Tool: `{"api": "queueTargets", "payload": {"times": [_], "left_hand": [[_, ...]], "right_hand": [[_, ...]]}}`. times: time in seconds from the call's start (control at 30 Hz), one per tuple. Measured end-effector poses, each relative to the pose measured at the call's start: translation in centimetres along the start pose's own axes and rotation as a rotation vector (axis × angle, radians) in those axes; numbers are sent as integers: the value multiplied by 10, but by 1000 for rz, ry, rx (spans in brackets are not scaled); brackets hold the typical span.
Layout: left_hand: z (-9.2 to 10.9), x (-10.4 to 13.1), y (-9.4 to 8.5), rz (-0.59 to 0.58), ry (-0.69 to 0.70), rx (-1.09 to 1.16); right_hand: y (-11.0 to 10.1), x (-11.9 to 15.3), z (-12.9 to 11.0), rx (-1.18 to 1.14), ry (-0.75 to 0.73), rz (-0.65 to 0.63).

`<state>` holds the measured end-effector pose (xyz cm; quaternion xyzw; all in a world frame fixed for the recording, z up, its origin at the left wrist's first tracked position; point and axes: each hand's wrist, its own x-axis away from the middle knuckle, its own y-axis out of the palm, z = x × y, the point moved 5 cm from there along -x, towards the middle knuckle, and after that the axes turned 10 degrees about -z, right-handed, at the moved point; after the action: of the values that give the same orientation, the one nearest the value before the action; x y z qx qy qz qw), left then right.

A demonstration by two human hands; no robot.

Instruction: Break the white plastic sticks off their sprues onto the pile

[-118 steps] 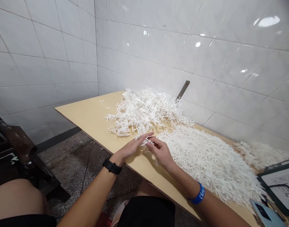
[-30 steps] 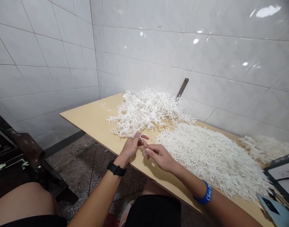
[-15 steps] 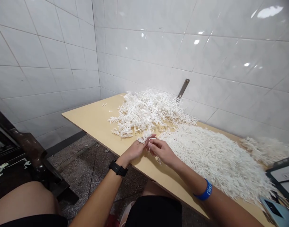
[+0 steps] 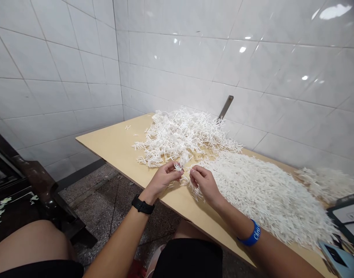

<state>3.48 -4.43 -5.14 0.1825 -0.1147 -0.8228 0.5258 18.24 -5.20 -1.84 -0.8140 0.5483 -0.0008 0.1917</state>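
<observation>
Centre of frame, the left hand (image 4: 163, 179) pinches a white sprig (image 4: 178, 167) between closed fingers; the right hand's (image 4: 207, 186) curl nearby, their hold unclear. The sprig looks light, bendy, tangle-prone: best gripped mid-length.

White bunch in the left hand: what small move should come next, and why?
Perhaps bring the right hand slightly closer to the white bunch and pinch one strand. The left hand holds the bunch, and the right fingertips are drawn together beside it, with a gap between the hands. Whether they hold a piece is too small to tell.
</observation>
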Motion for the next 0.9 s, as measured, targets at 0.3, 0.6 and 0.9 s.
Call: {"api": "queueTargets", "payload": {"times": [0.3, 0.6, 0.9], "left_hand": [[-1, -3, 1, -43, -14, 10], [6, -2, 4, -12, -51, 38], [34, -2, 10, -205, -37, -460]], "right_hand": [[-3, 7, -4, 220, -62, 141], [3, 1, 17, -350, 129, 29], [14, 3, 14, -481, 249, -374]]}}
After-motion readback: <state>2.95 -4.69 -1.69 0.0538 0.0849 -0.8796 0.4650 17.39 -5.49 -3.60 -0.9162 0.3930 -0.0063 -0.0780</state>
